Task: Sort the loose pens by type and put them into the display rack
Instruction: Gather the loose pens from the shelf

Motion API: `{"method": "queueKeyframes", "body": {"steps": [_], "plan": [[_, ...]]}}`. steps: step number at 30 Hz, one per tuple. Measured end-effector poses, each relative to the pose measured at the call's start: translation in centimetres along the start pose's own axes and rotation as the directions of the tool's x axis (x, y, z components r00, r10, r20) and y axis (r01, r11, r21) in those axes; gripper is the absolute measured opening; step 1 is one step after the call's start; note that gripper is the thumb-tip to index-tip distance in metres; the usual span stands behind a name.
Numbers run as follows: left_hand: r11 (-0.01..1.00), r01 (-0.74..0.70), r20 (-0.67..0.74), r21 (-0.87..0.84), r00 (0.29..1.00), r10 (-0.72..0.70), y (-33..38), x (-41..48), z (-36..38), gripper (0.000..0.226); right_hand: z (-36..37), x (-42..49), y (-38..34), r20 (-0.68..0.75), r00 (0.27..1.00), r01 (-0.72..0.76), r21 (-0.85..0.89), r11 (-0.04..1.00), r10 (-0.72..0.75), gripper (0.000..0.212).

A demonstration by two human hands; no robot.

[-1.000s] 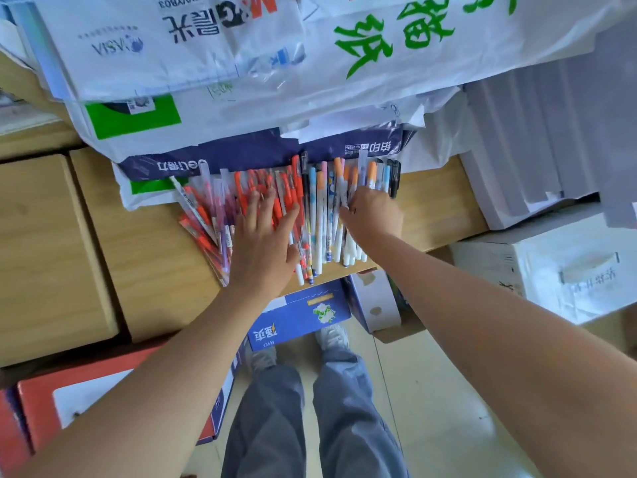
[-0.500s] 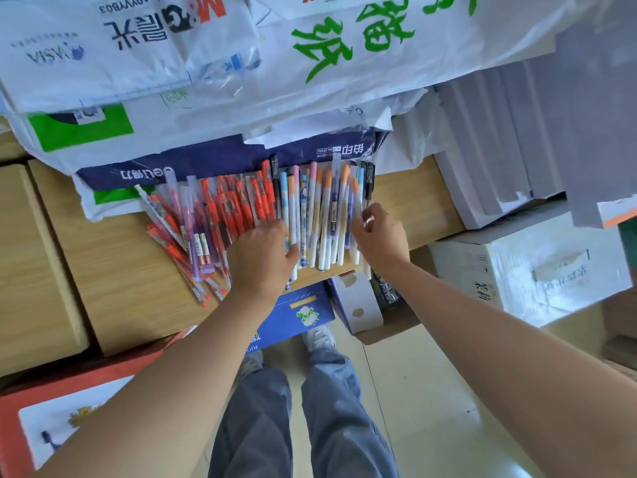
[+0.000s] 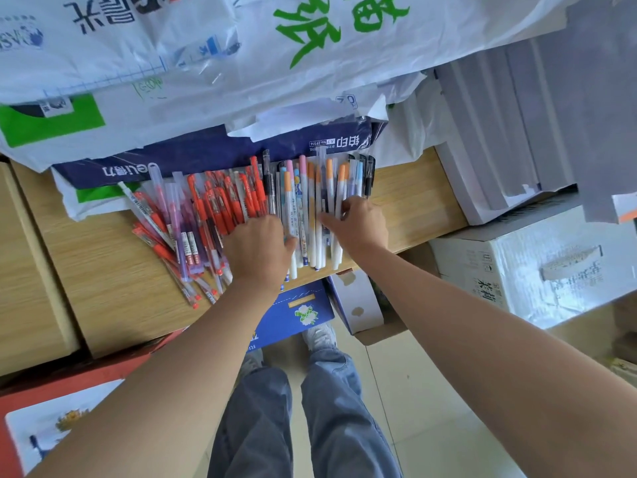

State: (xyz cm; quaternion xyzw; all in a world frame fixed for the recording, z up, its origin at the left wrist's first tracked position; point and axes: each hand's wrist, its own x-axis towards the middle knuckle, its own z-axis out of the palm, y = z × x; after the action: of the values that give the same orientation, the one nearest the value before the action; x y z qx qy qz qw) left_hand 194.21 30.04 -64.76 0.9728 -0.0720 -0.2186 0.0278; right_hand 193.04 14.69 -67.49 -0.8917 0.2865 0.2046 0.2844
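Loose pens lie side by side on a wooden shelf (image 3: 103, 270). Red pens (image 3: 213, 208) are heaped on the left, white pens with pastel caps (image 3: 312, 201) lie in the middle, and a few black pens (image 3: 368, 174) sit at the right end. My left hand (image 3: 258, 250) lies where the red and white pens meet, its fingers bent down onto the pens and its thumb against the white ones. Its fingertips are hidden. My right hand (image 3: 358, 225) holds the right part of the white pens, with the thumb stretched left across them and the fingers curled over their far side.
Plastic-wrapped paper reams (image 3: 241, 63) and a blue pack (image 3: 206, 153) overhang the back of the shelf. A stack of grey paper (image 3: 499, 139) and a white carton (image 3: 551, 263) stand to the right. A blue box (image 3: 293, 312) and a red box (image 3: 69, 391) sit under the shelf by my legs.
My left hand's fingers were spread flat over the red pens and are now bent, nearer the white pens. My right hand's thumb has reached left across the white pens.
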Motion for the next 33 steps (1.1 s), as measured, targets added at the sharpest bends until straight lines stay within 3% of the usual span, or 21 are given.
{"method": "queueKeyframes", "body": {"steps": [5, 10, 16, 22, 27, 33], "plan": [[0.997, 0.025, -0.012, -0.070, 1.000, -0.026, 0.4, 0.3, 0.6, 0.036, -0.9, 0.2, 1.0, -0.037, 0.999, 0.002, 0.072, 0.997, 0.001, 0.041], [0.977, 0.055, -0.035, -0.204, 0.997, -0.064, 1.0, 0.4, 1.0, 0.021, -1.6, 0.7, 1.9, -0.102, 0.995, 0.016, 0.160, 0.987, 0.000, 0.035], [0.977, 0.065, -0.052, -0.205, 0.996, -0.077, 2.0, 0.4, 0.9, 0.026, -2.1, 0.4, 3.0, -0.068, 0.996, 0.075, 0.266, 0.961, -0.059, 0.040], [0.953, 0.084, -0.009, -0.290, 0.996, -0.091, 3.4, 0.8, 1.7, 0.026, -2.9, 0.3, 4.6, -0.034, 0.999, 0.045, 0.130, 0.991, -0.041, 0.041], [0.947, 0.100, 0.021, -0.307, 0.995, -0.098, 3.5, 1.4, 2.0, 0.035, -2.6, 0.6, 4.3, -0.088, 0.996, 0.013, 0.043, 0.999, -0.009, 0.038], [0.863, 0.149, -0.044, -0.483, 0.980, -0.194, 3.1, 1.5, 1.2, 0.015, -3.1, 0.7, 4.6, -0.069, 0.996, 0.075, 0.170, 0.983, -0.064, 0.030]]}}
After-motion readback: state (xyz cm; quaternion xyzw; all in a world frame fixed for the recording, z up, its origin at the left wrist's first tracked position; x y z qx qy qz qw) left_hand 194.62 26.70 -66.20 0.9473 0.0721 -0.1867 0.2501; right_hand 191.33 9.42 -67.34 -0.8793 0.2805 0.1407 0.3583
